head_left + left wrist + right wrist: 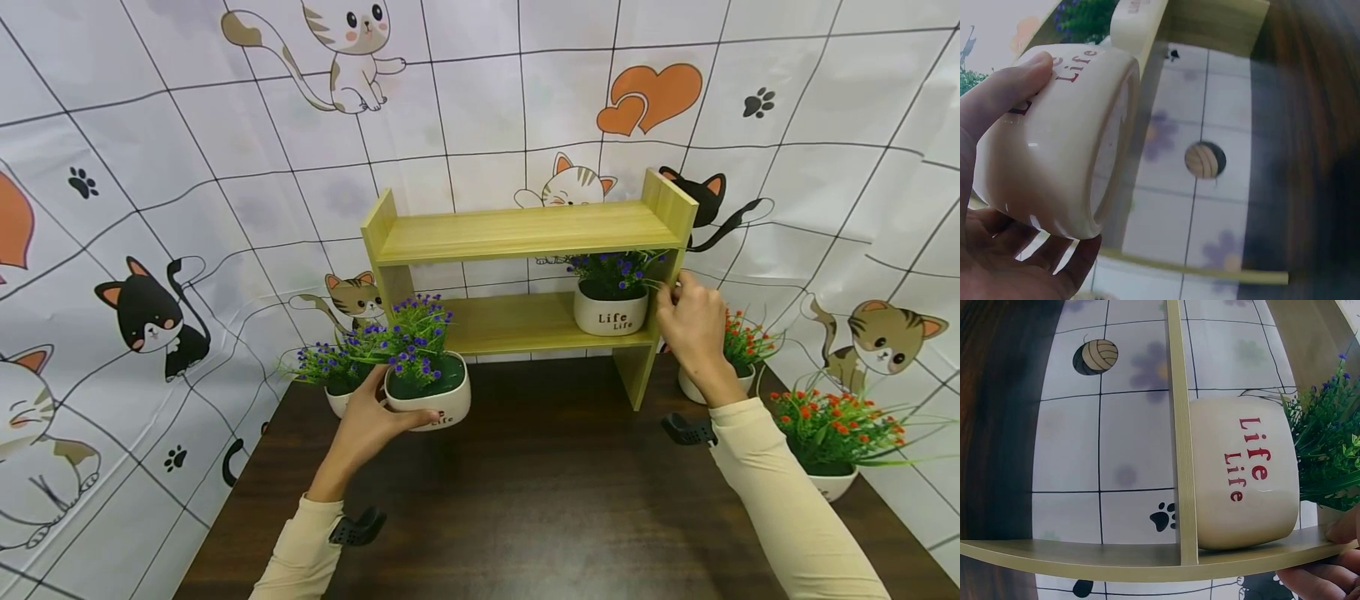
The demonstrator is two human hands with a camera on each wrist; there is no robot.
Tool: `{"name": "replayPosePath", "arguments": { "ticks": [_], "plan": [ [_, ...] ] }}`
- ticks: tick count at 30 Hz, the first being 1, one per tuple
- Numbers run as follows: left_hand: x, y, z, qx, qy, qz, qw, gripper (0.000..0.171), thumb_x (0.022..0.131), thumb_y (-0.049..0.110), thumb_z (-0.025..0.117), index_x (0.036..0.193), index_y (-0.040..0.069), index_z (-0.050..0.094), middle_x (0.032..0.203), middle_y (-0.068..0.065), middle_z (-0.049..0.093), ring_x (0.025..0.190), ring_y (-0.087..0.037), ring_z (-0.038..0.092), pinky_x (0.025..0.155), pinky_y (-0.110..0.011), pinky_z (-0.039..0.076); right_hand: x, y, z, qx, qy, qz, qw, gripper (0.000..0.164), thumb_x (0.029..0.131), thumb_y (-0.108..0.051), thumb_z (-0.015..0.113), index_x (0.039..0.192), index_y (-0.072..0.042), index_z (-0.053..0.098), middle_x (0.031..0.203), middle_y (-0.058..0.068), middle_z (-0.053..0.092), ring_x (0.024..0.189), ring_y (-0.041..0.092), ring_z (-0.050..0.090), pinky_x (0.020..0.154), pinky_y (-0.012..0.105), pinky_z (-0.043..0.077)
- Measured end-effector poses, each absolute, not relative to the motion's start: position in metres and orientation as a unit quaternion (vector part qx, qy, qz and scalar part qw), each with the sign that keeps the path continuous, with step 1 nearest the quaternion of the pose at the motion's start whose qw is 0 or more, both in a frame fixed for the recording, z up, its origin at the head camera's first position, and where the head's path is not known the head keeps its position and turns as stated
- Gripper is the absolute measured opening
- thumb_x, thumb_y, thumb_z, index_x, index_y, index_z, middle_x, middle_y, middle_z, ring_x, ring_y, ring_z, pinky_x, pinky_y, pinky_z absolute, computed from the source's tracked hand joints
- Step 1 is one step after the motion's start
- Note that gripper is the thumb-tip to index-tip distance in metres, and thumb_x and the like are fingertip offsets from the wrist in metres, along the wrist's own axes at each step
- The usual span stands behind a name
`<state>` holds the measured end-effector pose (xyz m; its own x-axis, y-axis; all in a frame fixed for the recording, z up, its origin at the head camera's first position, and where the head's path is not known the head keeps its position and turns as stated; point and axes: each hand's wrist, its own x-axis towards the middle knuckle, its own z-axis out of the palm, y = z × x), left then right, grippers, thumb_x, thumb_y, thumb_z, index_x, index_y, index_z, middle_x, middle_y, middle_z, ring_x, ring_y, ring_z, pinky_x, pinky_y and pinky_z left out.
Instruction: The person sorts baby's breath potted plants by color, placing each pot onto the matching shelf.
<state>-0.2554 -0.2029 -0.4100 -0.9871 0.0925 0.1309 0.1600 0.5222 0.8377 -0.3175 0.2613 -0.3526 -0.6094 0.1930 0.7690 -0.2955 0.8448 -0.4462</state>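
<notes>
At seven o'clock, left hand grips pot, perhaps sparing flowers; at three, right hand pinches shelf, we guess steadying.

shelf pot: "Life", "Life" | held pot: "Life", another word half-covered

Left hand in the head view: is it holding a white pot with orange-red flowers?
No, the left hand grips a white, rounded pot printed "Life", planted with purple flowers.
</notes>
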Motion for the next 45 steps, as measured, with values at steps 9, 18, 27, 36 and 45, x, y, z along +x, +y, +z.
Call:
{"name": "replayPosePath", "arguments": {
  "ticks": [9, 18, 27, 36, 45],
  "plan": [
    [-0.278, -0.164, -0.389, -0.101, -0.87, -0.478, 0.072, 0.112, 0.073, 0.051, 0.097, 0.162, 0.015, 0.041, 0.141, -0.016, 0.066, 0.12, -0.034, 0.069, 0.097, -0.055, 0.058, -0.319, 0.262, -0.351, 0.034, -0.853, 0.276, 0.441, 0.017, 0.098, -0.001, 0.058, 0.09, 0.01, 0.068, 0.065, 0.029, 0.069, 0.047, 0.039, 0.056, 0.046, 0.036, 0.034],
    [-0.298, -0.126, -0.371, -0.146, -0.858, -0.484, 0.091, 0.097, 0.073, 0.045, 0.098, 0.154, 0.02, 0.051, 0.136, -0.009, 0.068, 0.119, -0.029, 0.069, 0.098, -0.054, 0.058, -0.318, 0.263, -0.351, 0.028, -0.858, 0.274, 0.433, 0.017, 0.099, -0.002, 0.058, 0.089, 0.01, 0.066, 0.061, 0.026, 0.066, 0.046, 0.036, 0.053, 0.046, 0.034, 0.031],
    [-0.314, -0.101, -0.369, -0.18, -0.847, -0.495, 0.078, 0.089, 0.075, 0.038, 0.098, 0.149, 0.016, 0.054, 0.135, -0.009, 0.07, 0.118, -0.028, 0.071, 0.098, -0.05, 0.06, -0.318, 0.263, -0.351, 0.032, -0.861, 0.275, 0.426, 0.016, 0.099, -0.001, 0.058, 0.091, 0.01, 0.067, 0.063, 0.027, 0.069, 0.045, 0.036, 0.054, 0.046, 0.033, 0.032],
    [-0.33, -0.085, -0.366, -0.196, -0.84, -0.501, 0.073, 0.093, 0.075, 0.041, 0.098, 0.151, 0.013, 0.052, 0.131, -0.009, 0.07, 0.113, -0.026, 0.072, 0.092, -0.047, 0.062, -0.319, 0.263, -0.349, 0.031, -0.861, 0.273, 0.427, 0.016, 0.099, -0.002, 0.059, 0.091, 0.01, 0.068, 0.064, 0.028, 0.069, 0.048, 0.04, 0.057, 0.046, 0.036, 0.035],
    [-0.348, -0.073, -0.368, -0.194, -0.833, -0.516, 0.052, 0.092, 0.075, 0.039, 0.098, 0.149, 0.009, 0.054, 0.13, -0.011, 0.07, 0.115, -0.029, 0.071, 0.094, -0.048, 0.061, -0.319, 0.263, -0.35, 0.028, -0.864, 0.273, 0.422, 0.016, 0.098, -0.001, 0.058, 0.089, 0.009, 0.067, 0.06, 0.025, 0.067, 0.046, 0.033, 0.05, 0.045, 0.033, 0.031]
  ]
}}
